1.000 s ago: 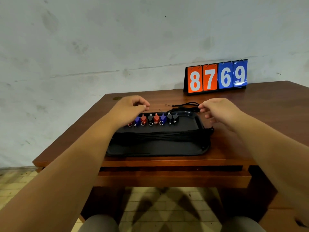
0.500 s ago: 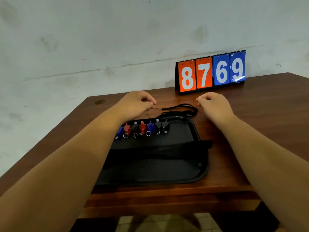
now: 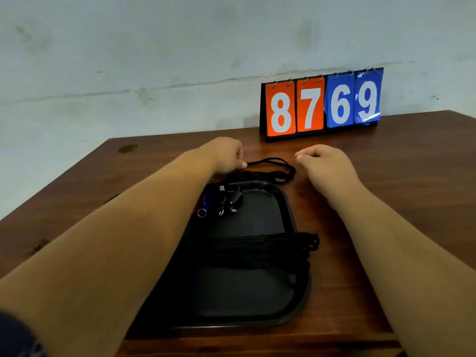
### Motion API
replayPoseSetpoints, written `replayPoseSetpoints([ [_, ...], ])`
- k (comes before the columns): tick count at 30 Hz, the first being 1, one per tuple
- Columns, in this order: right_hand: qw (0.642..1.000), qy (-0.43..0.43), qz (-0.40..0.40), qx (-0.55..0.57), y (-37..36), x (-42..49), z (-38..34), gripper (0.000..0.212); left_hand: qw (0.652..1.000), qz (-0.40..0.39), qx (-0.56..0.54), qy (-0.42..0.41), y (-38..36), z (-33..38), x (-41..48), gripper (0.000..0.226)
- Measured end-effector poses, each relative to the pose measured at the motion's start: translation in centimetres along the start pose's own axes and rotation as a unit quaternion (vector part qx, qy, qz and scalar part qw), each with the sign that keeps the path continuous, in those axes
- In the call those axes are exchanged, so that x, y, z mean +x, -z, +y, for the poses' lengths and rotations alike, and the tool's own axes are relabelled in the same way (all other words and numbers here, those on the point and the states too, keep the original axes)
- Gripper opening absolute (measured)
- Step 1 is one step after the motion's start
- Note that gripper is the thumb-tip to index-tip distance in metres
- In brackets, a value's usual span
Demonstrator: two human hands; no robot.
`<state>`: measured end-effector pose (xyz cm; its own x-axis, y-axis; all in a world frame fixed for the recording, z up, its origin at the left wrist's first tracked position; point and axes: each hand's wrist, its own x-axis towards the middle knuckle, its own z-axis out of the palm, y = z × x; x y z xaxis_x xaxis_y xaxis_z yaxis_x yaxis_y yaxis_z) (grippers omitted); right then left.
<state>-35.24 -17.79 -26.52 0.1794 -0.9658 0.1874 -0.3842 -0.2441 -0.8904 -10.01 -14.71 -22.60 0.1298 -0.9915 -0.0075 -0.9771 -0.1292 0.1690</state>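
Observation:
A black tray [image 3: 291, 210] lies on the wooden table [image 3: 399, 191]. At its far left end lies a row of whistles with key rings, a blue one [image 3: 206, 202] and black ones [image 3: 231, 199] showing; my left forearm hides the others. A bundle of black cords [image 3: 257, 249] lies across the tray's middle. Beyond the tray's far rim a loose black cord [image 3: 273, 161] loops on the table. My left hand [image 3: 226, 155] pinches its left end. My right hand [image 3: 324, 163] hovers just right of the loop, fingers curled with tips together, and no cord shows in it.
A flip scoreboard [image 3: 322, 106] reading 8769 stands at the table's back edge against a pale wall. Bare wood lies to the right of the tray and beyond the hands. The table's left edge runs diagonally close to my left arm.
The camera has moved closer and lower over the table. Both hands have gone past the tray's far rim to the loose cord, and my left hand now pinches its end.

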Motion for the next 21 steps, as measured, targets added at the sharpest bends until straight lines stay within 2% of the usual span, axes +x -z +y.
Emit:
replayPoseSetpoints([
  [4, 1.000, -0.003, 0.000, 0.001, -0.1, -0.1, 0.0, 0.020, 1.000, 0.021, -0.016, -0.005, -0.4, -0.4, 0.2, 0.015],
  [9, 0.999, -0.006, -0.011, 0.033, 0.0, -0.7, -0.4, 0.017, 0.993, 0.094, -0.061, -0.047, 1.2, 1.3, -1.6, 0.008],
  [12, 0.999, 0.019, -0.020, 0.017, 0.0, -1.4, -0.9, 0.032, 0.984, 0.126, -0.103, -0.076, 3.1, 3.2, -3.2, 0.008],
  [17, 0.994, 0.101, -0.032, -0.039, 0.1, -2.9, -3.4, 0.056, 0.979, 0.157, -0.072, -0.110, 7.0, 5.6, -6.6, 0.012],
  [19, 0.989, 0.138, -0.045, -0.033, 0.3, -3.8, -5.6, 0.052, 0.975, 0.173, -0.064, -0.126, 8.6, 6.0, -8.0, 0.011],
  [21, 0.986, 0.155, -0.063, -0.019, 0.5, -4.6, -8.4, 0.035, 0.970, 0.193, -0.074, -0.130, 10.3, 6.0, -9.4, 0.010],
])
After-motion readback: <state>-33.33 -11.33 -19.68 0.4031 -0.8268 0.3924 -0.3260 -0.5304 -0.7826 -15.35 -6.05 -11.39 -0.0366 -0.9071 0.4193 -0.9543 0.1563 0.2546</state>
